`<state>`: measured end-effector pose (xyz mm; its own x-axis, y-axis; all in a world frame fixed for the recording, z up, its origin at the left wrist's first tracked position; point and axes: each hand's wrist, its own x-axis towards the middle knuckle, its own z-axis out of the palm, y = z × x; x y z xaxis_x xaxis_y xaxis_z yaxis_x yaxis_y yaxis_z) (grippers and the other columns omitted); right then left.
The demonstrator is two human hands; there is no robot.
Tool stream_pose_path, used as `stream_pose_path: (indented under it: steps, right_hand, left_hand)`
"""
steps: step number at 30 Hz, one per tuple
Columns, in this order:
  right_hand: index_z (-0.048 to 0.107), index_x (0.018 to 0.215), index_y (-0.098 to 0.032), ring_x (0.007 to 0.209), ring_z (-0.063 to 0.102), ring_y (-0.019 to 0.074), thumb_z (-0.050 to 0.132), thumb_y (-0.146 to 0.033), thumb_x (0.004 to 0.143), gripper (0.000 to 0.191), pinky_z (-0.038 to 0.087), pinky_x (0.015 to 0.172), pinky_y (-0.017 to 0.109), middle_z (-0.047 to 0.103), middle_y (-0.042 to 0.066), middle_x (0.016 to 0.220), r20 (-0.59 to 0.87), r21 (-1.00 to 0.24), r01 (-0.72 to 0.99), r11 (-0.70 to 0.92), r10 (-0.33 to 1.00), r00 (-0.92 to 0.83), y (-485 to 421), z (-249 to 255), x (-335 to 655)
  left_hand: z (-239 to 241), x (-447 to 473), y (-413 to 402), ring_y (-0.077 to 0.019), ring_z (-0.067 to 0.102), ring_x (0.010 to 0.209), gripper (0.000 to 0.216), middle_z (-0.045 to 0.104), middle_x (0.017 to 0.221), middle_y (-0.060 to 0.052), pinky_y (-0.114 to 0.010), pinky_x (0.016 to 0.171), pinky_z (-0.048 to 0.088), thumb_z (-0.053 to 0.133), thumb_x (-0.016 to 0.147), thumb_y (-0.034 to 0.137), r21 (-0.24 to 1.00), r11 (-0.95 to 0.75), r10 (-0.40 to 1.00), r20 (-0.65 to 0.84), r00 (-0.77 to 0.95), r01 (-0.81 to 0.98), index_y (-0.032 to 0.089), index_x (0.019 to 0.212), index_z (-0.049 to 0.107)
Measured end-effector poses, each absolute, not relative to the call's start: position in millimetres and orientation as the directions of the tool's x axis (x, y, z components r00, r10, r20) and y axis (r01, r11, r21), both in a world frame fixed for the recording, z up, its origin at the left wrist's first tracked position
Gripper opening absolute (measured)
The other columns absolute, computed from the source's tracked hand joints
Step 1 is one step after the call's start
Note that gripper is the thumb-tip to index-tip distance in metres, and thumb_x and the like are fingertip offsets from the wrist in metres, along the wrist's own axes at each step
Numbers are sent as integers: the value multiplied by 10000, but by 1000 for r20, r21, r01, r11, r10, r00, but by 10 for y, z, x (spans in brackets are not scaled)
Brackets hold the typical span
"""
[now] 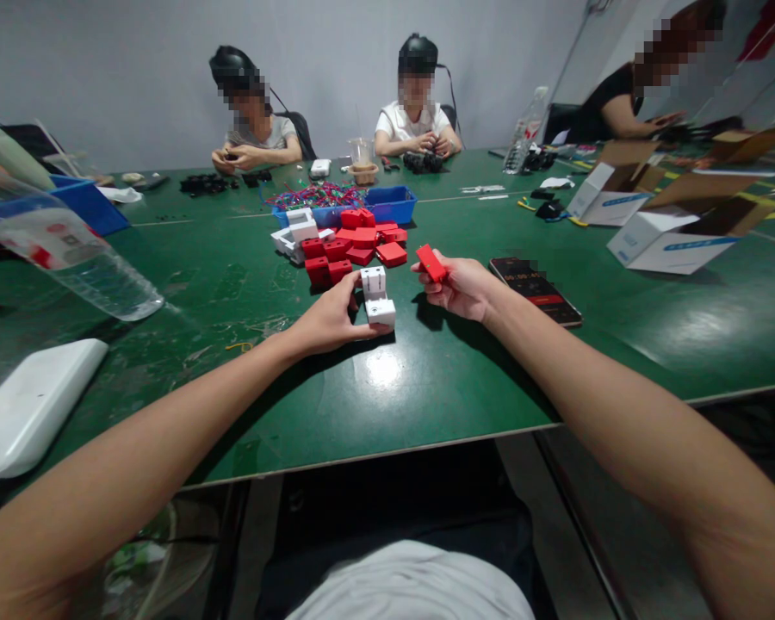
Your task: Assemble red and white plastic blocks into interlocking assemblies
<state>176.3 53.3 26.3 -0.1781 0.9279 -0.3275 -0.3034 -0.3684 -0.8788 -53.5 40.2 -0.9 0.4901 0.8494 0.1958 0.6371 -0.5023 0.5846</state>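
Observation:
My left hand [336, 312] grips a white plastic bracket-like block [375, 297] between thumb and fingers, close above the table. The block has a notch in its middle and small dark holes on top. In my right hand [458, 286] is a small red plastic block [431, 263], pinched by thumb and fingers and tilted. A gap separates the two pieces. Just beyond my hands lies a pile of red blocks [360, 239], with several white blocks [301, 226] at its left side.
Behind the pile stands a blue bin [391, 205] with coloured wires. A phone [536, 291] lies right of my right hand. Plastic bottle [113, 280] and white device [35, 405] are at left, white cartons [668, 237] at right. People [415, 125] sit across the green table [426, 387].

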Motion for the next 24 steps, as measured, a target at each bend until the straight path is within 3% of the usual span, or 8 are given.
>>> stream_pose_path:
  steps: [4, 7, 13, 19, 24]
  right_hand:
    - [577, 787, -136, 371, 337, 50, 328, -340, 1065, 426, 270, 375, 172, 445, -41, 499, -338, -858, -346, -381, 924, -177, 533, 274, 1755]
    - [573, 818, -148, 405, 432, 61, 442, -329, 1037, 313, 337, 399, 172, 538, -25, 543, -333, -861, -360, -359, 933, -134, 542, 260, 1742]
    - [624, 831, -137, 515, 538, 63, 656, -86, 874, 73, 376, 471, 172, 644, -8, 635, -221, -938, -242, -249, 966, -137, 532, 210, 1750]
    - [667, 809, -157, 597, 528, 74, 816, -111, 597, 263, 386, 569, 205, 676, -40, 713, 67, -998, -19, 66, 998, -23, 535, 139, 1761]
    - [643, 730, -152, 651, 577, 93, 768, -41, 544, 250, 439, 671, 224, 667, -39, 680, 138, -990, 20, 138, 990, 21, 507, 164, 1735]
  left_hand:
    - [-18, -539, 408, -216, 596, 862, 866, 625, 1147, -127, -357, 755, 518, 781, 680, 602, 587, -506, 847, 201, 492, 632, 145, 1335, 445]
    - [-21, -530, 415, -215, 600, 855, 862, 630, 1129, -123, -361, 754, 524, 783, 678, 601, 581, -512, 845, 206, 494, 633, 148, 1331, 449]
    - [-24, -529, 415, -224, 607, 872, 875, 625, 1158, -129, -367, 762, 535, 780, 680, 613, 576, -516, 843, 208, 497, 634, 144, 1339, 447]
    - [-26, -541, 409, -237, 617, 919, 915, 623, 1176, -128, -361, 785, 531, 776, 678, 629, 579, -509, 847, 202, 492, 637, 141, 1370, 430]
    - [-27, -537, 409, -233, 614, 896, 918, 626, 1149, -122, -357, 764, 530, 772, 678, 638, 571, -507, 848, 197, 491, 646, 139, 1368, 431]
